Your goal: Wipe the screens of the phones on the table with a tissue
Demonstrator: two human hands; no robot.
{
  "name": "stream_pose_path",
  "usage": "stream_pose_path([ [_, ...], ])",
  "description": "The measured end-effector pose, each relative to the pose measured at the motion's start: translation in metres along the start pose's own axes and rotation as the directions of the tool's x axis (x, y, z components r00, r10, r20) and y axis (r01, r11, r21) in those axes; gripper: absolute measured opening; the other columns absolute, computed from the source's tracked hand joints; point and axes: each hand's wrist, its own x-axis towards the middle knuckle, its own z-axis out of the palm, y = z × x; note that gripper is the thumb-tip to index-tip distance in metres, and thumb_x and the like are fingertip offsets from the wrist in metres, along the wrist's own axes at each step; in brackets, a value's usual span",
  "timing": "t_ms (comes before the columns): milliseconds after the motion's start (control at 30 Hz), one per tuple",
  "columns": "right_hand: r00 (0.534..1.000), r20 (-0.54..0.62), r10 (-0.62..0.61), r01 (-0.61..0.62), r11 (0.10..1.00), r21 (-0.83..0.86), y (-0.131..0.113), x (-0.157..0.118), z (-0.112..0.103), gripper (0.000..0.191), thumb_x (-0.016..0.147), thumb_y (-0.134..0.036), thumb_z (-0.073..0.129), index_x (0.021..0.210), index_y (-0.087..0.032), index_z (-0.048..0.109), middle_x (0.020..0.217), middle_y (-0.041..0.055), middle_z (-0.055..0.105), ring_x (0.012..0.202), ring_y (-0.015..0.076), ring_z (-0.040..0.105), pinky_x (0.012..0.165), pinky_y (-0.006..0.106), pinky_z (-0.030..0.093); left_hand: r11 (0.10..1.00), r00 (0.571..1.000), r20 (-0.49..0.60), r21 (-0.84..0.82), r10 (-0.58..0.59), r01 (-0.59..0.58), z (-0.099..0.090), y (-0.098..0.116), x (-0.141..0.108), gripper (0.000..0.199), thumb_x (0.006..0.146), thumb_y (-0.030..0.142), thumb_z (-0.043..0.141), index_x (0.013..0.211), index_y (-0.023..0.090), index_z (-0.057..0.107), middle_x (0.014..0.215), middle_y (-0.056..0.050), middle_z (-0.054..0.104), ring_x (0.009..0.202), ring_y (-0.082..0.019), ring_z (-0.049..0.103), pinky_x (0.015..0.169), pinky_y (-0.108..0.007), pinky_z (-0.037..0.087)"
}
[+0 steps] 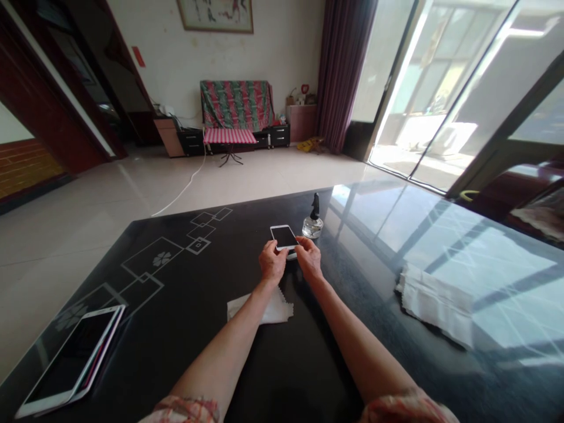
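Note:
A white-framed phone with a dark screen is held between both hands over the black table. My left hand grips its lower left side, fingers closed on it. On its lower right side, my right hand is closed on the phone as well. Just behind my right hand stands a clear spray bottle with a black nozzle. A pale cloth lies partly under my left forearm. Something light shows beneath the phone, too small to make out.
Stacked tablets lie at the table's left front. Another white cloth rests on the right. The black table has a patterned left side. Beyond it are a small striped table, cabinets and glass doors.

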Motion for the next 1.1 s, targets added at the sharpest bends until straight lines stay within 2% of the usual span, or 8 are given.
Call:
stream_pose_path([
  [133,0.999,-0.041,-0.011,0.009,0.999,-0.039,0.011,0.003,-0.004,0.040,0.063,-0.029,0.047,0.095,-0.017,0.067,0.085,0.0029,0.069,0.077,0.0173,0.062,0.077,0.027,0.047,1.000,1.000,-0.009,-0.004,-0.019,0.019,0.016,-0.001,-0.003,0.032,0.073,0.019,0.070,0.103,0.012,0.067,0.105,-0.010,0.068,0.082,-0.018,0.065,0.082,-0.029,0.049],
  [267,0.997,-0.062,-0.050,0.042,0.991,-0.126,0.014,0.000,-0.006,0.040,0.066,-0.029,0.046,0.098,-0.017,0.067,0.089,0.0036,0.070,0.078,0.0173,0.062,0.080,0.028,0.048,1.000,1.000,-0.030,-0.013,0.001,-0.001,0.025,-0.005,-0.007,0.030,0.073,0.019,0.068,0.103,0.015,0.066,0.106,-0.008,0.068,0.080,-0.018,0.065,0.081,-0.030,0.051],
  [400,0.993,-0.080,-0.086,0.061,0.960,-0.274,0.012,-0.003,-0.008,0.038,0.068,-0.027,0.046,0.097,-0.019,0.068,0.081,0.0013,0.069,0.069,0.0164,0.060,0.079,0.029,0.048,1.000,1.000,-0.024,-0.015,0.012,-0.012,0.034,-0.010,-0.012,0.029,0.072,0.019,0.069,0.101,0.015,0.067,0.106,-0.009,0.067,0.082,-0.019,0.065,0.082,-0.032,0.051],
  [500,0.990,-0.079,-0.119,0.083,0.930,-0.357,0.011,-0.002,-0.009,0.038,0.068,-0.025,0.047,0.099,-0.019,0.068,0.077,0.0013,0.069,0.069,0.0165,0.060,0.078,0.028,0.047,1.000,0.999,-0.031,-0.012,0.021,-0.021,0.039,-0.014,-0.014,0.028,0.072,0.020,0.068,0.100,0.015,0.067,0.106,-0.010,0.067,0.087,-0.021,0.065,0.084,-0.033,0.051],
  [767,0.990,-0.009,-0.142,0.118,0.853,-0.508,0.013,0.002,-0.012,0.037,0.072,-0.021,0.048,0.105,-0.020,0.066,0.074,0.0022,0.069,0.071,0.0179,0.063,0.080,0.028,0.046,0.999,0.999,-0.028,-0.016,0.045,-0.046,0.045,-0.021,-0.015,0.031,0.072,0.018,0.067,0.102,0.010,0.066,0.108,-0.014,0.065,0.092,-0.023,0.065,0.086,-0.035,0.051],
  [1100,0.989,0.019,-0.146,0.129,0.800,-0.586,0.016,0.005,-0.014,0.036,0.075,-0.023,0.050,0.108,-0.022,0.066,0.079,0.0031,0.070,0.075,0.0184,0.064,0.078,0.028,0.046,0.996,0.996,-0.032,0.001,0.089,-0.089,0.050,-0.027,-0.014,0.030,0.072,0.018,0.066,0.103,0.014,0.066,0.106,-0.012,0.065,0.091,-0.023,0.065,0.085,-0.036,0.052],
])
